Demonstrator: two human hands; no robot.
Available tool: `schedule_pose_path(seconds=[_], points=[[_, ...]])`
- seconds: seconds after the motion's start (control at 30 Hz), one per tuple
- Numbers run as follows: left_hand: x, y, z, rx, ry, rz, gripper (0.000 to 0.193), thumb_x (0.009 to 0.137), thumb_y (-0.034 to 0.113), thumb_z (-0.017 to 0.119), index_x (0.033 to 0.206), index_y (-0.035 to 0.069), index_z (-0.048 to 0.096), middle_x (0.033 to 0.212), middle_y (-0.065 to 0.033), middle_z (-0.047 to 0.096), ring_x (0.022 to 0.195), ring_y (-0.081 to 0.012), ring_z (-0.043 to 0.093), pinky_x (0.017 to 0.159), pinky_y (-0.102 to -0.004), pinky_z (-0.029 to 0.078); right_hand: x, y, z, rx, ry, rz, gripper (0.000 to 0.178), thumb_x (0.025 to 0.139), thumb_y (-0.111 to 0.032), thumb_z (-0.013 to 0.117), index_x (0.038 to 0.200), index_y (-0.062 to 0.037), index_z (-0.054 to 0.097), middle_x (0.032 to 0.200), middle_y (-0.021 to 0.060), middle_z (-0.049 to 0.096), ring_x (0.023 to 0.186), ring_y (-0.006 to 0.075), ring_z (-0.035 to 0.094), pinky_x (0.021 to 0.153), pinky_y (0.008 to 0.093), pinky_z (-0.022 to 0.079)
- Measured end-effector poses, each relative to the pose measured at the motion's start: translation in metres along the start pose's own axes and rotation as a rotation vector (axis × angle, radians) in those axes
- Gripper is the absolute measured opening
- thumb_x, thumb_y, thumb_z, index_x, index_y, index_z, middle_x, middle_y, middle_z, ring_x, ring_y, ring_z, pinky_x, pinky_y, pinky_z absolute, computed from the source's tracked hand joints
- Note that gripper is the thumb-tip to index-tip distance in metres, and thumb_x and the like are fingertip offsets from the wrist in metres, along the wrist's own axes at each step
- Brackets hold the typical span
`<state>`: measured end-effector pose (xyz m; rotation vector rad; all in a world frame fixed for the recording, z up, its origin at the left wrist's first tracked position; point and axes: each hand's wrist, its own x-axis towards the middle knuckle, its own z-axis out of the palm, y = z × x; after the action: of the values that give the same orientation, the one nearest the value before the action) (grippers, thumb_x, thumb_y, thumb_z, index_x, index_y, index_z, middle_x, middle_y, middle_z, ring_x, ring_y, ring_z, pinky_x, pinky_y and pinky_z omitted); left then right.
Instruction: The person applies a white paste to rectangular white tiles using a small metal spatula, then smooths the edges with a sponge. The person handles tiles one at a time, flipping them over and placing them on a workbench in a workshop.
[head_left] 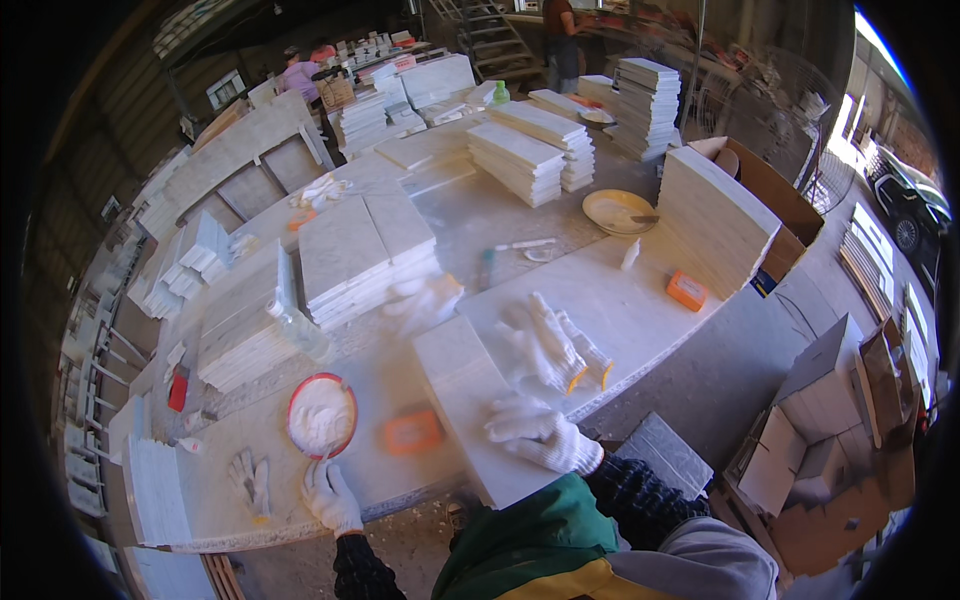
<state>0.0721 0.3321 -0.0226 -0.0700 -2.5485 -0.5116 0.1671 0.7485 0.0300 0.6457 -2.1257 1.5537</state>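
My left hand (330,497), in a white knit glove, is at the near side of a red-rimmed bowl (349,440) of white powder or paste. Its fingers are drawn together at the rim; a thin thing seems to be in them, too small to make out. My right hand (545,435), gloved too, rests with fingers stretched out on a pale stone slab (465,375) lying across the table in front of me. Between the bowl and the slab lies a blurred orange block (412,432). Loose white gloves (550,345) lie just beyond my right hand.
A grey glove (250,483) lies left of my left hand. Stacks of stone tiles (365,250) stand farther back, with a yellow plate (618,212) holding a scraper. A second orange block (687,290) sits near the table's right edge. Cardboard boxes (820,430) stand at right.
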Motion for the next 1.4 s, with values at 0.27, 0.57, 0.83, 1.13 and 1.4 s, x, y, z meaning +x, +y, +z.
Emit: schedule_pose_path(seconds=[0.27, 0.57, 0.83, 1.13, 1.4], points=[[0.0003, 0.0010, -0.0016, -0.005, -0.006, 0.014, 0.025, 0.099, 0.023, 0.062, 0.111, 0.004, 0.075, 0.120, -0.0157, 0.070, 0.111, -0.0376, 0.062, 0.100, -0.0486, 0.046, -0.0028, 0.0039, 0.0017, 0.018, 0.009, 0.002, 0.026, 0.090, -0.003, 0.076, 0.116, -0.0036, 0.077, 0.125, 0.0102, 0.073, 0.130, 0.0343, 0.059, 0.113, 0.0475, 0.045], [-0.0006, -0.0015, -0.0004, 0.017, -0.022, -0.003, 0.027, 0.099, 0.024, 0.062, 0.115, 0.006, 0.074, 0.121, -0.0147, 0.070, 0.114, -0.0367, 0.061, 0.103, -0.0484, 0.045, -0.0032, 0.0059, 0.0028, 0.038, 0.007, 0.002, 0.027, 0.089, -0.002, 0.077, 0.116, -0.0044, 0.077, 0.124, 0.0102, 0.072, 0.131, 0.0339, 0.058, 0.113, 0.0476, 0.046], [-0.0011, -0.0007, -0.0008, 0.003, -0.015, -0.005, 0.028, 0.100, 0.025, 0.061, 0.113, 0.004, 0.074, 0.121, -0.0151, 0.070, 0.114, -0.0359, 0.062, 0.102, -0.0468, 0.046, -0.0023, 0.0050, 0.0013, 0.042, 0.001, 0.003, 0.026, 0.090, -0.003, 0.077, 0.116, -0.0045, 0.077, 0.125, 0.0100, 0.072, 0.130, 0.0339, 0.059, 0.113, 0.0479, 0.045], [-0.0022, -0.0022, 0.0012, -0.007, 0.001, -0.005, 0.027, 0.099, 0.025, 0.062, 0.113, 0.007, 0.075, 0.119, -0.0135, 0.071, 0.112, -0.0363, 0.062, 0.101, -0.0481, 0.046, -0.0028, 0.0058, 0.0015, 0.034, -0.010, 0.008, 0.026, 0.090, -0.003, 0.076, 0.116, -0.0048, 0.077, 0.125, 0.0092, 0.072, 0.131, 0.0342, 0.058, 0.114, 0.0482, 0.044], [-0.0023, 0.0006, -0.0006, -0.006, -0.007, -0.014, 0.026, 0.098, 0.024, 0.063, 0.110, 0.004, 0.074, 0.120, -0.0149, 0.070, 0.112, -0.0361, 0.063, 0.101, -0.0462, 0.047, -0.0015, 0.0031, 0.0005, 0.048, -0.001, 0.008, 0.027, 0.089, -0.002, 0.077, 0.116, -0.0052, 0.077, 0.124, 0.0087, 0.073, 0.131, 0.0341, 0.058, 0.113, 0.0473, 0.045]])
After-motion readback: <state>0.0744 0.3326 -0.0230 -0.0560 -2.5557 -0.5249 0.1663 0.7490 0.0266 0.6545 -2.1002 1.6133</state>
